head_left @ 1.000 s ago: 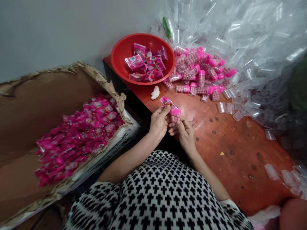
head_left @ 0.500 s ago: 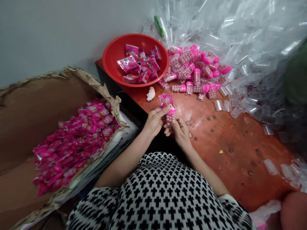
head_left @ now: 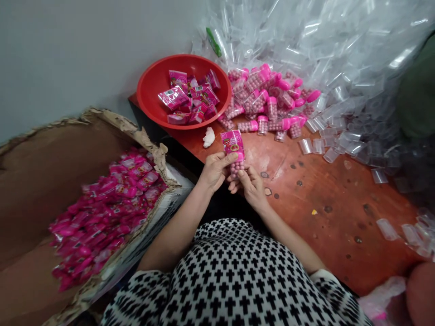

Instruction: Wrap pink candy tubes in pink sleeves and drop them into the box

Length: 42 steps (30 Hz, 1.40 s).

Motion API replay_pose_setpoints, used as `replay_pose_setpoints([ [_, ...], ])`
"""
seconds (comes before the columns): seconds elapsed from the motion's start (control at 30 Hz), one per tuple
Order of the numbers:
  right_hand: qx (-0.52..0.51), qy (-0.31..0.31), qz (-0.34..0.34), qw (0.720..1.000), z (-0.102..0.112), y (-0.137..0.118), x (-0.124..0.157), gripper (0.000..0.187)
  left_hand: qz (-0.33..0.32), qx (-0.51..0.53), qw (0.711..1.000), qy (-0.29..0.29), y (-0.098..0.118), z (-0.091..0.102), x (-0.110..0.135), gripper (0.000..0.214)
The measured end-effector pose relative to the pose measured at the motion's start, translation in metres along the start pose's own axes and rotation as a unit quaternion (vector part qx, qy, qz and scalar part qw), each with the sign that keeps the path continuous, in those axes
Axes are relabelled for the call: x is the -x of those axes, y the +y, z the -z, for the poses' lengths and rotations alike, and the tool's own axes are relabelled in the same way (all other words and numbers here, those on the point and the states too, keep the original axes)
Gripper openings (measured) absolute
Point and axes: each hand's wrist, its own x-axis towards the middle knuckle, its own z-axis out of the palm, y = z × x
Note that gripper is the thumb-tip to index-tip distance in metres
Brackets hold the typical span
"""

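Both hands hold one small clear candy bottle (head_left: 237, 169), filled with pink balls and topped by a pink cap, over the table's near edge. A printed pink wrapper (head_left: 233, 141) stands up beyond the cap; I cannot tell how far it reaches around the bottle. My left hand (head_left: 215, 172) is closed, its thumb pressed across the cap and the wrapper's lower part. Closed around the bottle's lower end, my right hand (head_left: 252, 185) has its thumb on the side. Some fingers of both hands are hidden behind the bottle.
A red bowl (head_left: 144, 97) holds printed pink packets. Beside it lie filled candy bottles (head_left: 272, 107) and a heap of clear plastic tubes (head_left: 350, 108). A torn cardboard box (head_left: 44, 149) at left contains wrapped pink pieces (head_left: 105, 208). A white lump (head_left: 208, 137) lies on the orange table (head_left: 306, 235).
The view has shifted slightly. The wrapper above the cap now stands flatter and faces me more, with its print showing. Both hands keep their hold on the bottle.
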Motion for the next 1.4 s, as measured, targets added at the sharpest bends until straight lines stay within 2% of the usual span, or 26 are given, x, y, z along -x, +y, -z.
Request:
replay_pose_setpoints([
  [0.07,-0.034,-0.026,-0.016,0.999,0.001,0.000,-0.001,0.033,0.014,-0.009,1.000,-0.009,0.002,0.002,-0.001,0.036],
  [0.13,-0.044,-0.026,-0.017,0.999,0.001,0.001,-0.001,0.033,0.023,-0.020,0.999,-0.018,0.002,0.003,-0.002,0.037],
  [0.33,0.056,0.085,0.065,0.993,0.002,-0.001,-0.001,0.031,-0.010,-0.065,0.998,-0.017,-0.009,-0.006,0.005,0.032],
  [0.43,0.023,0.074,0.045,0.996,0.004,-0.008,-0.002,0.032,-0.011,-0.037,0.999,-0.010,-0.014,-0.010,0.007,0.031],
  [0.63,-0.027,0.016,0.001,1.000,0.009,-0.021,0.001,0.042,0.009,0.059,0.998,0.023,-0.011,-0.004,0.007,0.033],
  [0.73,-0.031,0.026,0.000,0.999,0.009,-0.022,-0.001,0.037,0.017,0.070,0.997,0.001,-0.016,-0.006,0.014,0.029],
  [0.87,-0.031,0.037,-0.011,0.999,0.005,-0.024,-0.006,0.039,-0.007,0.088,0.996,-0.015,-0.022,-0.007,0.026,0.024],
  [0.93,-0.024,0.027,-0.016,0.999,0.003,-0.027,-0.008,0.040,-0.039,0.088,0.995,0.012,-0.017,-0.002,0.034,0.024],
  [1.0,-0.015,0.016,-0.018,1.000,0.004,-0.031,-0.009,0.040,-0.107,0.107,0.986,0.071,-0.006,0.009,0.042,0.029],
  [1.07,0.002,0.018,-0.013,1.000,0.010,-0.035,-0.009,0.037,-0.194,0.142,0.960,0.147,0.005,0.022,0.048,0.043],
  [1.13,0.020,0.038,0.000,0.999,0.019,-0.038,-0.010,0.033,-0.233,0.138,0.941,0.203,0.010,0.034,0.049,0.057],
  [1.17,0.029,0.049,0.008,0.998,0.024,-0.039,-0.011,0.031,-0.241,0.108,0.939,0.219,0.008,0.038,0.047,0.060],
  [1.2,0.036,0.059,0.015,0.998,0.028,-0.039,-0.012,0.030,-0.235,0.049,0.949,0.205,0.004,0.041,0.043,0.055],
  [1.27,0.050,0.070,0.020,0.996,0.033,-0.040,-0.012,0.029,-0.240,-0.140,0.947,0.160,-0.010,0.041,0.029,0.045],
  [1.3,0.056,0.072,0.019,0.996,0.035,-0.040,-0.011,0.029,-0.255,-0.255,0.923,0.132,-0.018,0.040,0.021,0.043],
  [1.33,0.064,0.072,0.014,0.995,0.036,-0.040,-0.010,0.029,-0.273,-0.356,0.887,0.107,-0.026,0.038,0.013,0.040],
  [1.4,0.077,0.072,0.004,0.994,0.036,-0.039,-0.007,0.030,-0.301,-0.494,0.811,0.084,-0.039,0.035,-0.002,0.033],
])
